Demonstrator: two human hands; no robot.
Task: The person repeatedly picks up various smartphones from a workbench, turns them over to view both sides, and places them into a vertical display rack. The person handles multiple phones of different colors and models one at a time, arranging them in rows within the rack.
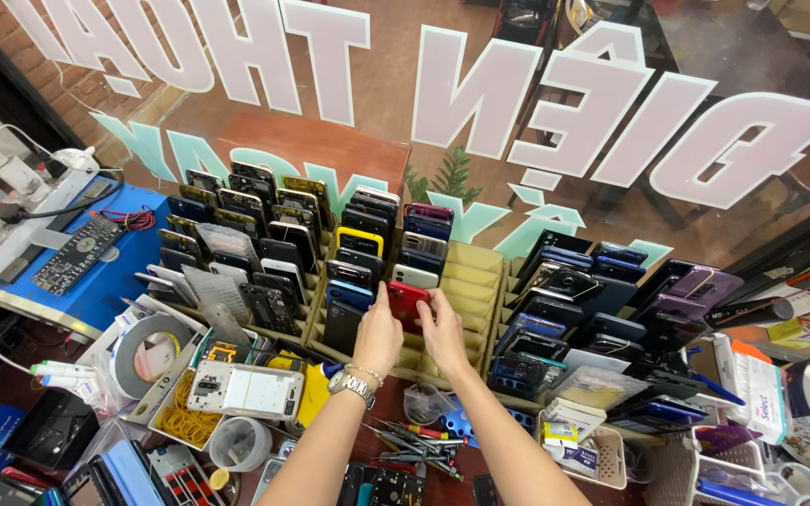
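Observation:
Both my hands reach forward to a red phone standing in a slotted tan rack. My left hand, with a metal watch and a bracelet on the wrist, grips the phone's left edge. The phone's right edge is under the fingers of my right hand. The red phone stands in the front part of a column of upright phones, with a blue phone just to its left. Empty slots of the rack lie to the right of my right hand.
More racks of upright phones stand left and right. Behind them is a glass window with large lettering. A blue box with a circuit board, a tape roll, a white phone frame and screwdrivers crowd the near bench.

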